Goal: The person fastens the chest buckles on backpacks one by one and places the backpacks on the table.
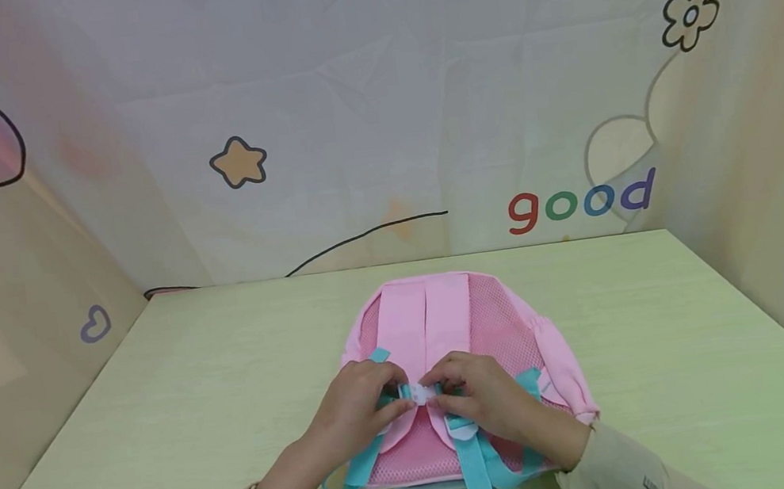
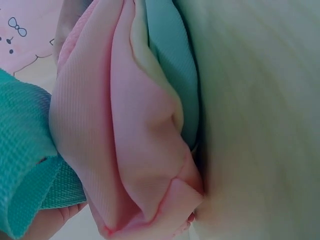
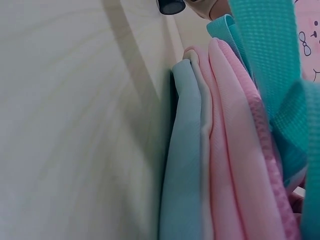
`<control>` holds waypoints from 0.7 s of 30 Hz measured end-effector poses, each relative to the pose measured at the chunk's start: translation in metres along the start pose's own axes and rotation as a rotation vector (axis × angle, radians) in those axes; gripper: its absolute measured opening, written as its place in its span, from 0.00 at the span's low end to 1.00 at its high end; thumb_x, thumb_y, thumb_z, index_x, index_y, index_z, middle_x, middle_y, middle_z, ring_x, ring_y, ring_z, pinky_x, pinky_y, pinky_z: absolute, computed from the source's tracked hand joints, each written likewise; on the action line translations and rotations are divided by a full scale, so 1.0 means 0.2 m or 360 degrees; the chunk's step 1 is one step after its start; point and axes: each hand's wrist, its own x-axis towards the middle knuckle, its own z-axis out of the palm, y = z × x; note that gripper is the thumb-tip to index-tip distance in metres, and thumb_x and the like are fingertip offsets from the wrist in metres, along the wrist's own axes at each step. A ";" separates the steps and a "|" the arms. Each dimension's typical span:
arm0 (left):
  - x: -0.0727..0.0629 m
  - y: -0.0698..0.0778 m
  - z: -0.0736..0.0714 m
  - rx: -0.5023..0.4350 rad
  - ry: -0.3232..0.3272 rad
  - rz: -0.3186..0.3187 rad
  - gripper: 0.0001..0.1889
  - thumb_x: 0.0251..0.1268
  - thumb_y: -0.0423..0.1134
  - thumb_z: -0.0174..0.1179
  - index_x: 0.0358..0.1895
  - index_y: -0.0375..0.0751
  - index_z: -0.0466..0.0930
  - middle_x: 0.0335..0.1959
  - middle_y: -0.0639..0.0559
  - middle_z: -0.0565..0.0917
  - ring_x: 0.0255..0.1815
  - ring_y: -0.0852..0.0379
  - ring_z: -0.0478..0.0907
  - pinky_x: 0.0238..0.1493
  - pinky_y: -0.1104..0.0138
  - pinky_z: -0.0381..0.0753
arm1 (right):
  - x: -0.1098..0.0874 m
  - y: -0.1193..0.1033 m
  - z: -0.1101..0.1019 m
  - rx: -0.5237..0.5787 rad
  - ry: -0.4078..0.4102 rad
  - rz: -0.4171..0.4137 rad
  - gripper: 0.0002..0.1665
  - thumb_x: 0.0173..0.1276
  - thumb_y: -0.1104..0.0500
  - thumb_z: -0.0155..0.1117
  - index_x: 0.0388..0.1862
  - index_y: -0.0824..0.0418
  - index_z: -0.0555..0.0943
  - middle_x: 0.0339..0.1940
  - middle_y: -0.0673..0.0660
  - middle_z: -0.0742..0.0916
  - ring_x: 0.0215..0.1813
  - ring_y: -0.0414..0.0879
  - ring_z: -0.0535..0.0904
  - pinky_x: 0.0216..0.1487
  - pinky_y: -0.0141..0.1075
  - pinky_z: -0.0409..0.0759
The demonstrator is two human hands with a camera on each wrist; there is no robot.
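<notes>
A pink backpack lies on the table with its mesh back panel and two padded shoulder straps facing up. Across the straps sits a small white chest buckle with short teal webbing. My left hand pinches its left end between thumb and fingers, and my right hand pinches the right end. Teal webbing hangs down at the bag's near edge. In the left wrist view the pink side fabric fills the middle. The right wrist view shows the bag's layered edge; fingertips there are mostly hidden.
The pale green table extends to both sides of the bag. A printed curtain stands behind it and along both sides. Loose teal webbing loops beside the bag in the right wrist view.
</notes>
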 end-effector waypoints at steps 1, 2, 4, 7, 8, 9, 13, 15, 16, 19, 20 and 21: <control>0.00 0.00 0.00 -0.0005 -0.0005 0.0003 0.11 0.53 0.42 0.71 0.36 0.42 0.81 0.30 0.56 0.84 0.33 0.62 0.77 0.45 0.64 0.76 | 0.00 0.00 0.00 0.0007 -0.0002 -0.0001 0.12 0.62 0.65 0.67 0.45 0.63 0.84 0.42 0.55 0.86 0.40 0.40 0.82 0.42 0.28 0.82; 0.00 0.00 0.00 -0.0009 -0.0010 0.0004 0.11 0.53 0.42 0.71 0.36 0.42 0.81 0.30 0.56 0.84 0.33 0.61 0.77 0.45 0.64 0.76 | 0.00 0.00 0.00 0.0015 -0.0006 0.0002 0.12 0.62 0.65 0.67 0.45 0.63 0.84 0.42 0.55 0.86 0.40 0.40 0.82 0.42 0.28 0.82; 0.00 0.00 0.01 -0.0014 -0.0018 0.0006 0.11 0.53 0.42 0.71 0.36 0.42 0.81 0.30 0.56 0.84 0.33 0.61 0.77 0.44 0.65 0.76 | -0.01 0.00 0.00 0.0017 -0.0014 0.0007 0.12 0.62 0.64 0.67 0.45 0.63 0.84 0.42 0.55 0.86 0.40 0.40 0.83 0.42 0.28 0.82; 0.01 0.01 0.02 -0.0020 -0.0030 0.0016 0.11 0.53 0.42 0.71 0.37 0.43 0.81 0.31 0.56 0.84 0.34 0.61 0.78 0.44 0.65 0.75 | -0.01 0.00 0.00 0.0017 -0.0023 0.0019 0.12 0.63 0.64 0.66 0.46 0.63 0.84 0.43 0.55 0.86 0.40 0.40 0.83 0.43 0.28 0.82; 0.01 0.01 0.02 -0.0020 -0.0031 0.0016 0.11 0.53 0.42 0.71 0.37 0.43 0.81 0.31 0.56 0.84 0.34 0.61 0.77 0.43 0.66 0.75 | -0.01 0.00 0.00 0.0011 -0.0024 0.0024 0.12 0.63 0.64 0.66 0.46 0.63 0.84 0.43 0.55 0.86 0.40 0.40 0.83 0.43 0.28 0.82; 0.01 0.01 0.02 -0.0023 -0.0033 0.0013 0.11 0.53 0.42 0.71 0.37 0.43 0.81 0.31 0.56 0.84 0.34 0.61 0.77 0.43 0.66 0.75 | -0.02 0.00 0.00 0.0007 -0.0023 0.0025 0.12 0.63 0.64 0.66 0.46 0.63 0.84 0.43 0.55 0.86 0.40 0.40 0.83 0.43 0.29 0.82; 0.01 0.01 0.02 -0.0032 -0.0045 0.0005 0.11 0.54 0.42 0.70 0.37 0.43 0.81 0.31 0.56 0.84 0.34 0.61 0.77 0.42 0.66 0.75 | -0.02 0.00 0.00 0.0007 -0.0025 0.0013 0.12 0.63 0.65 0.66 0.46 0.63 0.83 0.42 0.55 0.86 0.40 0.41 0.83 0.44 0.30 0.82; 0.01 0.01 0.02 -0.0037 -0.0048 -0.0005 0.11 0.54 0.42 0.70 0.37 0.43 0.81 0.31 0.56 0.83 0.34 0.61 0.77 0.42 0.67 0.74 | -0.01 0.00 0.00 -0.0011 -0.0025 -0.0009 0.12 0.63 0.65 0.66 0.46 0.63 0.83 0.42 0.55 0.86 0.40 0.41 0.83 0.44 0.30 0.82; 0.01 0.00 0.02 -0.0037 -0.0047 -0.0004 0.11 0.54 0.41 0.71 0.37 0.43 0.80 0.31 0.56 0.83 0.34 0.61 0.77 0.42 0.67 0.74 | -0.01 0.00 0.00 -0.0023 -0.0027 -0.0021 0.12 0.63 0.65 0.66 0.46 0.63 0.83 0.42 0.55 0.86 0.40 0.40 0.83 0.44 0.30 0.82; 0.01 -0.01 0.02 -0.0037 -0.0039 -0.0007 0.11 0.53 0.41 0.71 0.37 0.43 0.80 0.30 0.57 0.82 0.33 0.62 0.76 0.41 0.67 0.74 | 0.00 -0.01 0.00 -0.0088 -0.0041 -0.0064 0.13 0.62 0.65 0.66 0.46 0.63 0.83 0.41 0.55 0.86 0.39 0.40 0.82 0.44 0.30 0.82; 0.01 -0.01 0.02 -0.0033 -0.0037 -0.0006 0.11 0.53 0.41 0.71 0.37 0.43 0.80 0.30 0.57 0.82 0.33 0.62 0.76 0.41 0.67 0.74 | 0.00 -0.01 0.00 -0.0108 -0.0050 -0.0070 0.13 0.62 0.65 0.66 0.46 0.63 0.83 0.41 0.54 0.86 0.39 0.40 0.82 0.44 0.30 0.82; 0.00 -0.01 0.02 -0.0029 -0.0036 -0.0006 0.12 0.53 0.41 0.71 0.37 0.44 0.80 0.30 0.57 0.82 0.33 0.62 0.75 0.41 0.68 0.75 | 0.00 -0.02 0.00 -0.0126 -0.0059 -0.0073 0.13 0.62 0.65 0.66 0.47 0.63 0.82 0.41 0.54 0.85 0.39 0.41 0.83 0.44 0.30 0.82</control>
